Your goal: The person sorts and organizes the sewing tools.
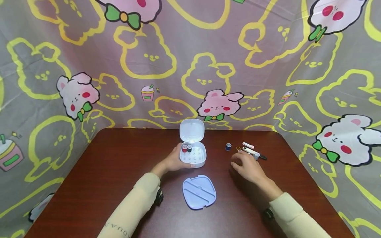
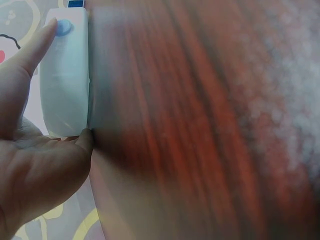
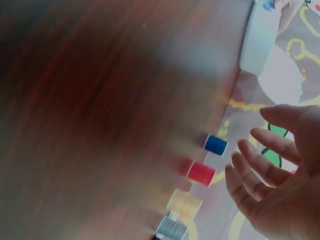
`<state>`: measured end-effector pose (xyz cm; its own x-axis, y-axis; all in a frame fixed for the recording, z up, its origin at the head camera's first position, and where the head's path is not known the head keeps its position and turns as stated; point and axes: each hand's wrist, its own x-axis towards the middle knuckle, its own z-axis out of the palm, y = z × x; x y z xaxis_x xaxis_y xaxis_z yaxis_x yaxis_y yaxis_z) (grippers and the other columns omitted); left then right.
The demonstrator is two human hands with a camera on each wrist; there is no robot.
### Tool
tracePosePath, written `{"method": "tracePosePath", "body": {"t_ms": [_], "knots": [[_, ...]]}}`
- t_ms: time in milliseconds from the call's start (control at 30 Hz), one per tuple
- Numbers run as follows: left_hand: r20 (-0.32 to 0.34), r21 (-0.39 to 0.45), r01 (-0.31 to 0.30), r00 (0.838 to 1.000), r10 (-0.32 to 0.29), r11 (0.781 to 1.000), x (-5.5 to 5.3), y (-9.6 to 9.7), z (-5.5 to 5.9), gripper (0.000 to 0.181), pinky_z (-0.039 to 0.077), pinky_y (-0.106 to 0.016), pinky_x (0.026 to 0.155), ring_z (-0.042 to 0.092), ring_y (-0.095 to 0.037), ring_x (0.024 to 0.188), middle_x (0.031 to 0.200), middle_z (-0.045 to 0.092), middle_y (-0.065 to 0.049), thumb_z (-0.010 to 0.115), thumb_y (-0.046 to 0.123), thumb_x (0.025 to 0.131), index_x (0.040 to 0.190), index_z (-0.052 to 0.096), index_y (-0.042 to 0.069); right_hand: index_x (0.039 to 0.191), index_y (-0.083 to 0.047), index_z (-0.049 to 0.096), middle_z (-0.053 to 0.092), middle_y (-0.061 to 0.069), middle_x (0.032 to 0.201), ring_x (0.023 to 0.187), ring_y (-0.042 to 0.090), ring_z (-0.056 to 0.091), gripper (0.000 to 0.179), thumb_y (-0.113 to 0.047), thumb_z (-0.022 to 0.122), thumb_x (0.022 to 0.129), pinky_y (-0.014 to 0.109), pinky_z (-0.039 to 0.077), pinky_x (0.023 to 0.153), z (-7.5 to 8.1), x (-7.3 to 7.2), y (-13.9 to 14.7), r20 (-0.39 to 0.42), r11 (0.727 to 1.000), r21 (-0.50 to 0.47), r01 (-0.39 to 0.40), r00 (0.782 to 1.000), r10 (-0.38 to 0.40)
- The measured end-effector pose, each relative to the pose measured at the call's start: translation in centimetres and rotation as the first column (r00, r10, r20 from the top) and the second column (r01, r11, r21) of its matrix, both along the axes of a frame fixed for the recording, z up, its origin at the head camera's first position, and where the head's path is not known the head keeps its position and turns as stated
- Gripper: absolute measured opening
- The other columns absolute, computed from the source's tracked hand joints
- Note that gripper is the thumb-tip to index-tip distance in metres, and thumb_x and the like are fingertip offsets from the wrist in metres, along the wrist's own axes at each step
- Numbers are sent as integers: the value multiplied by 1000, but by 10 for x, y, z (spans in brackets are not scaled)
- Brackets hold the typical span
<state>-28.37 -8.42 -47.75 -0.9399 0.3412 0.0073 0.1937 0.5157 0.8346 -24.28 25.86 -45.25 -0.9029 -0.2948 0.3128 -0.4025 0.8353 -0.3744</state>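
My left hand grips the left side of a small white sewing box, its thumb by the blue button on the front. The box's lid stands raised; inside, a red thread spool and a dark thread spool stand at the back left among several pegs. My right hand hovers with loosely bent, spread fingers and nothing between them. Near its fingertips in the right wrist view are a blue spool, a red spool, a yellow spool and a grey spool.
A lavender tray with diagonal ridges lies in front of the box. Beyond my right hand lie a white-and-pink piece, a long white piece and a yellow ring. Patterned cloth hangs behind the brown table.
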Motion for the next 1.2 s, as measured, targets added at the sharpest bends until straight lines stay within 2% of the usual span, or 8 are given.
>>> {"method": "tracePosePath", "body": {"t_ms": [33, 100, 233, 333, 567, 733, 1000, 1200], "knots": [[-1, 1, -2, 1000, 2, 1000, 0, 0, 0, 114, 40, -51, 108, 47, -29, 124, 141, 46, -17, 96, 36, 69, 155, 27, 6, 107, -4, 75, 69, 20, 125, 128, 43, 57, 21, -14, 76, 89, 62, 48, 96, 1, 1, 2, 3, 1000, 2, 12, 1000, -12], [-2, 3, -3, 1000, 3, 1000, -1, 1, 0, 113, 40, -51, 107, 47, -29, 124, 141, 46, -17, 95, 36, 69, 155, 27, 6, 108, -4, 75, 66, 21, 129, 124, 41, 59, 22, -14, 76, 89, 62, 49, 91, 2, 2, 7, 3, 999, 6, 38, 999, -38], [-2, 0, -4, 1000, 4, 1000, -2, 1, 1, 114, 40, -51, 108, 47, -30, 124, 141, 46, -17, 96, 35, 69, 155, 27, 6, 110, -5, 74, 67, 16, 120, 99, 34, 68, 24, -15, 77, 88, 55, 54, 78, 4, 3, 16, -4, 997, 7, 80, 997, -80], [-4, 4, -4, 1000, 4, 1000, -2, 0, 2, 114, 39, -51, 109, 47, -30, 125, 141, 46, -18, 96, 35, 69, 155, 27, 5, 111, -5, 74, 65, 14, 114, 89, 29, 67, 25, -16, 77, 89, 52, 54, 72, 6, 4, 21, 5, 994, -2, 113, 994, -113], [-6, 1, 0, 1000, 0, 1000, -2, 0, -2, 113, 39, -51, 109, 47, -30, 124, 141, 46, -18, 95, 36, 69, 154, 28, 6, 111, -3, 73, 63, 16, 110, 91, 32, 60, 26, -14, 77, 88, 54, 50, 73, 4, 7, 32, -10, 988, -2, 152, 988, -152], [-10, -3, -1, 1000, 1, 1000, -2, 0, -2, 113, 39, -50, 109, 46, -30, 124, 140, 46, -17, 96, 35, 69, 154, 28, 6, 112, 0, 72, 62, 18, 112, 97, 37, 60, 28, -13, 74, 87, 58, 51, 76, 2, 6, 41, -28, 985, 0, 170, 985, -170], [-23, 4, 0, 1000, 0, 1000, -1, 1, -1, 112, 39, -50, 108, 47, -30, 125, 141, 46, -19, 95, 33, 69, 154, 28, 4, 114, 0, 71, 61, 18, 113, 96, 36, 61, 28, -15, 68, 91, 58, 51, 73, -3, 2, 50, -17, 979, -4, 204, 979, -204], [-17, -2, -1, 1000, 1, 1000, 0, 1, -1, 113, 39, -49, 108, 46, -29, 126, 142, 46, -18, 95, 34, 69, 154, 28, 4, 108, 5, 70, 64, 22, 104, 92, 37, 61, 24, -9, 72, 88, 54, 49, 81, -8, -3, 55, -18, 985, -63, 159, 987, -160]]}}
